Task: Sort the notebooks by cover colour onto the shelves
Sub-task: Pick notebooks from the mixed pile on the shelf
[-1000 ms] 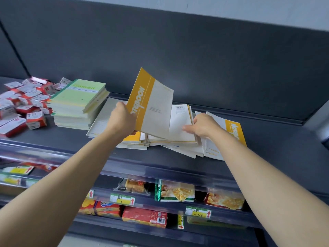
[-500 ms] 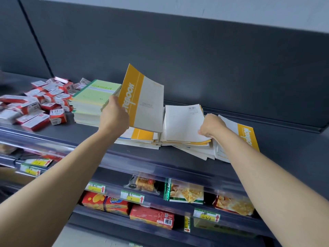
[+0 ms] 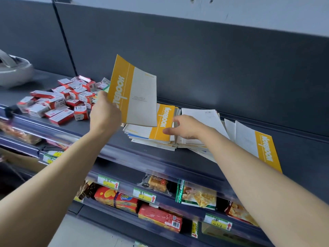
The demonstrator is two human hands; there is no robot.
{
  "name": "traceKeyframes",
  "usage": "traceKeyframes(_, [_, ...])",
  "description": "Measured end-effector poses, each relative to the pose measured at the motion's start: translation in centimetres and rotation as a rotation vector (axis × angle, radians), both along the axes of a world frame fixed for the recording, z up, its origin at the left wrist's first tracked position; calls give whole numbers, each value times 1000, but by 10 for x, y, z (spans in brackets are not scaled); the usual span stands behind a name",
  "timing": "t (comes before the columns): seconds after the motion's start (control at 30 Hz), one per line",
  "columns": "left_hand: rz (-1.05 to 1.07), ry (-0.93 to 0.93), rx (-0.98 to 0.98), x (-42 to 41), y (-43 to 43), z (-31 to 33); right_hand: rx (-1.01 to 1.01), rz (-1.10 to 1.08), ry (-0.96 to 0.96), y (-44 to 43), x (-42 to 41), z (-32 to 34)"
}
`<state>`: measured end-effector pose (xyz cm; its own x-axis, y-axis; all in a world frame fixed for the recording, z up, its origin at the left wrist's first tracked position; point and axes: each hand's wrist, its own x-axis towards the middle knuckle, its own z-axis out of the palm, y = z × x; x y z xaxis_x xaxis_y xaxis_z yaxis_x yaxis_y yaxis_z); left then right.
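Observation:
My left hand [image 3: 105,113] grips a yellow-banded notebook [image 3: 135,97] by its lower left corner and holds it upright above the shelf [image 3: 302,157]. Below it lies a loose pile of notebooks [image 3: 151,141], topped by another yellow-banded notebook [image 3: 161,124]. My right hand [image 3: 185,127] pinches that top notebook at its right edge, thumb on the cover. White-backed notebooks [image 3: 204,118] fan out to the right, and a third yellow-banded one [image 3: 263,148] lies past my right forearm. Only a green sliver [image 3: 105,89] of the green stack shows behind my left hand.
Several small red-and-white boxes [image 3: 58,102] are heaped on the shelf's left part. A grey rounded object [image 3: 14,72] sits at the far left. The dark back panel [image 3: 213,59] rises behind the notebooks. Snack packs [image 3: 195,195] and price tags fill the lower shelves.
My right hand moved left from the white-backed pile to the yellow-banded notebook on the left pile. My left hand still holds its notebook upright. The view has shifted, hiding the green stack.

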<state>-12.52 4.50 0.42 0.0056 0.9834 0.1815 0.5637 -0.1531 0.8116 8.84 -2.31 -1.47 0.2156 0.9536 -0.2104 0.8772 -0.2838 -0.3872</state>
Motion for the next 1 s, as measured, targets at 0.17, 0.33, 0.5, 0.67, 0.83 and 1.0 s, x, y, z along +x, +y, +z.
traceKeyframes(0.17, [72,-12,-36,-27,6,-3,-121,-90,-200,19,-16,-11])
traceKeyframes(0.33, [116,-8,-35,-45,6,-4,-175,-198,-11,34,-24,-3])
traceKeyframes(0.5, [128,-36,-40,-53,1,0,-138,-335,-60,23,-25,8])
traceKeyframes(0.67, [82,-101,-23,-47,-5,5,131,-463,13,16,-16,7])
traceKeyframes(0.83, [40,-123,-12,-27,-17,6,139,-457,77,-7,-3,11])
traceKeyframes(1.0, [16,-140,-4,-17,-33,6,153,-445,30,-23,1,6])
